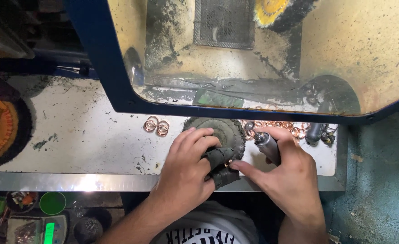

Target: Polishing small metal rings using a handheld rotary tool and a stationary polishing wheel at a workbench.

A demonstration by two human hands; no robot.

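Observation:
My left hand (186, 167) wears dark grimy finger covers on thumb and forefinger and pinches a small gold-coloured ring (228, 162) at the front edge of the bench. My right hand (289, 174) grips a small metal rotary handpiece (267, 145) and its forefinger tip touches the ring beside the left fingers. Just behind both hands lies a round, dark, dirty buffing wheel (226, 130). Several copper-coloured rings (157, 125) lie loose on the bench to the left, and more rings (294, 129) sit to the right under the hood's edge.
A blue-framed dust hood (118, 86) with a dirty yellowed window overhangs the white bench (73, 144). An orange and black polishing wheel (1, 129) is at far left. A green-lit scale (48, 230) and small pots sit below the bench.

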